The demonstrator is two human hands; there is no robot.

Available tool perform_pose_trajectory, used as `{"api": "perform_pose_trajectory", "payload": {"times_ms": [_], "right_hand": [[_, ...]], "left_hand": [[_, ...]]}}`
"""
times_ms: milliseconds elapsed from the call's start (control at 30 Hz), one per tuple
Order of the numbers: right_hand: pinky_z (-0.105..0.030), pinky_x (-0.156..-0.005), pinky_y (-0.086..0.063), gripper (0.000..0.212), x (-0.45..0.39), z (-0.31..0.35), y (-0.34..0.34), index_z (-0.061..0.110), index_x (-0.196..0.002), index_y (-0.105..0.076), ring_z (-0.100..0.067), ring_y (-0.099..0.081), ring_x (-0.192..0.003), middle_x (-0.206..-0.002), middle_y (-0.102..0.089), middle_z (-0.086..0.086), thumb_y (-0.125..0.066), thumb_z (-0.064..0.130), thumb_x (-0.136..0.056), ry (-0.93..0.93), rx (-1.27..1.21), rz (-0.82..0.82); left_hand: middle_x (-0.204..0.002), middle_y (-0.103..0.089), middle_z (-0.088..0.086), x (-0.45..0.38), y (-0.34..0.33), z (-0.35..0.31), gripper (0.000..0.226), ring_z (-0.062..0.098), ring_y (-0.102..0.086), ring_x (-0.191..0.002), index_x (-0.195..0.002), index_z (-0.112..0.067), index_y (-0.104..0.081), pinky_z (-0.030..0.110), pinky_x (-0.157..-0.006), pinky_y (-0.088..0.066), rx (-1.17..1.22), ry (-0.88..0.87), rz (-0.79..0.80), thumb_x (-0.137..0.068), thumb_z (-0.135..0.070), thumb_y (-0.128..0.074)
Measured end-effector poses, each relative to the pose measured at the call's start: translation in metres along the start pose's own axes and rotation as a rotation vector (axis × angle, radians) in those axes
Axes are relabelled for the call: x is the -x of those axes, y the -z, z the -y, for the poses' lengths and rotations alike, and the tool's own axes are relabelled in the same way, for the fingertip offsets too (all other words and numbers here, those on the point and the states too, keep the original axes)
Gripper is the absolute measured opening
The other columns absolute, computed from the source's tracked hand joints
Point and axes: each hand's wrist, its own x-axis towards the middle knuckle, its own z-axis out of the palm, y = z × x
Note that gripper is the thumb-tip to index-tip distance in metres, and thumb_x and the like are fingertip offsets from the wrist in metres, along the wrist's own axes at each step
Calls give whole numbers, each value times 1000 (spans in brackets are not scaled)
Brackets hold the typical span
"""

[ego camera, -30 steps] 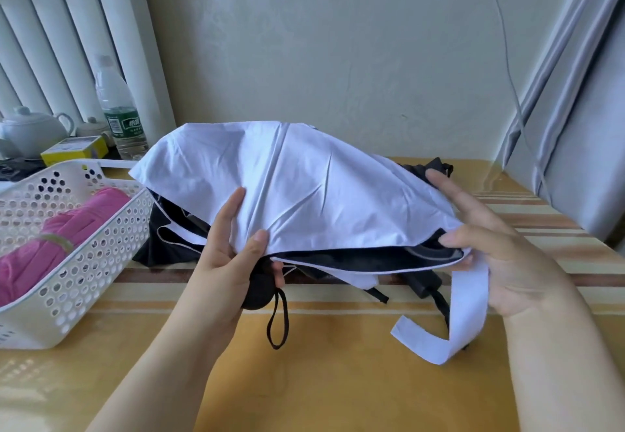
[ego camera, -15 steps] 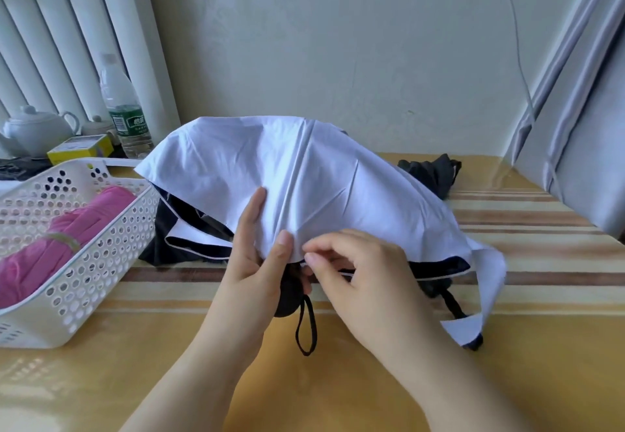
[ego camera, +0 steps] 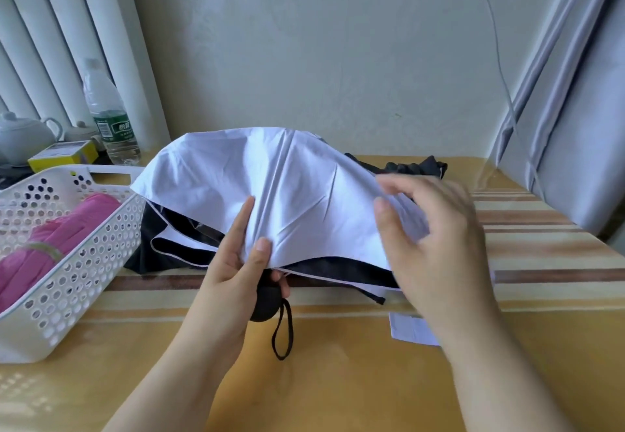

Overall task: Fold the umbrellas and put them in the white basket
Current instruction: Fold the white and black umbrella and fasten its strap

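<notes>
A collapsed white umbrella [ego camera: 270, 188] with black lining lies loose over the table's middle. My left hand [ego camera: 236, 272] grips its black handle, thumb pressed on the white cloth, and the wrist loop [ego camera: 283, 333] hangs below. My right hand [ego camera: 429, 239], blurred by motion, is on the cloth's right side, pinching a fold of it. The white strap end [ego camera: 411, 330] lies on the table under that hand. A white perforated basket [ego camera: 77, 262] stands at the left with a folded pink umbrella [ego camera: 50, 239] inside.
A water bottle [ego camera: 110, 117], a yellow box [ego camera: 62, 156] and a white teapot [ego camera: 20, 134] stand behind the basket. A black cloth piece [ego camera: 419, 168] lies at the table's back. Grey curtain [ego camera: 575, 110] hangs at the right, beside the table edge.
My right hand moved from the handle area, where it met the left hand, out to the right side of the canopy. The left hand kept its grip.
</notes>
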Motion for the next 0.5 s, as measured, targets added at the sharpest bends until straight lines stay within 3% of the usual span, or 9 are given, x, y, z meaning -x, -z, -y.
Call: {"api": "perform_pose_trajectory", "payload": {"times_ms": [33, 67, 133, 167, 233, 300, 367, 433, 500], "right_hand": [[-19, -91, -35, 34, -6, -13, 9, 20, -119, -63, -10, -49, -104, -108, -59, 7, -55, 37, -90, -96, 70, -47], [-23, -93, -34, 44, -10, -25, 16, 25, -129, -56, -10, -47, -111, -118, -57, 6, -56, 45, -89, -261, 75, 28], [-33, -96, -41, 73, -11, -42, 23, 39, -139, -40, -11, -49, -118, -133, -53, 8, -55, 69, -74, -636, -9, 373], [-37, -98, -44, 87, -10, -47, 23, 45, -140, -36, -11, -52, -118, -135, -54, 9, -55, 79, -62, -718, -74, 509], [-41, -99, -48, 96, -8, -51, 21, 54, -132, -39, -10, -59, -113, -127, -62, 9, -63, 84, -44, -724, -248, 595], [-40, -99, -48, 89, -6, -50, 18, 63, -121, -41, -7, -60, -113, -125, -63, 15, -81, 73, -42, -662, -408, 640], [-38, -100, -49, 84, -6, -49, 17, 64, -121, -41, -3, -59, -115, -129, -59, 18, -90, 42, -57, -579, -451, 686], [-32, -97, -51, 85, -8, -47, 23, 54, -129, -44, -4, -61, -114, -132, -58, 13, -85, 12, -67, -529, -605, 638], [-28, -89, -54, 84, -12, -48, 35, 45, -132, -48, -14, -64, -112, -131, -62, 4, -79, 8, -63, -566, -854, 576]], "left_hand": [[-55, -49, -2, -1, 1, 0, 48, 12, -54, -53, -129, -55, -46, 39, -73, -46, -4, 5, 5, -93, -25, -51], [-55, -50, -2, -1, 2, 0, 48, 13, -54, -54, -128, -57, -46, 39, -73, -46, -5, 7, 9, -93, -25, -51], [-56, -52, -2, -2, 4, 1, 47, 14, -56, -55, -125, -59, -46, 35, -71, -47, -10, 3, 7, -94, -24, -51], [-57, -53, -1, -3, 5, 2, 47, 15, -56, -56, -125, -60, -45, 30, -65, -48, -11, -4, -1, -95, -24, -50], [-59, -53, 1, -5, 7, 2, 47, 17, -57, -58, -123, -61, -46, 20, -52, -46, 2, -20, -19, -96, -22, -49], [-61, -55, 2, -8, 10, 2, 48, 17, -59, -58, -123, -59, -45, 18, -51, -48, 7, -34, -35, -97, -19, -49], [-64, -61, 0, -10, 12, 2, 50, 16, -62, -57, -128, -56, -43, 22, -56, -52, -4, -43, -50, -98, -16, -48], [-69, -64, -5, -12, 15, 3, 52, 16, -60, -57, -135, -51, -41, 27, -59, -50, -6, -48, -46, -98, -15, -48], [-76, -62, -6, -13, 16, 3, 53, 16, -58, -57, -138, -49, -41, 25, -56, -48, 12, -39, -21, -97, -16, -50]]}}
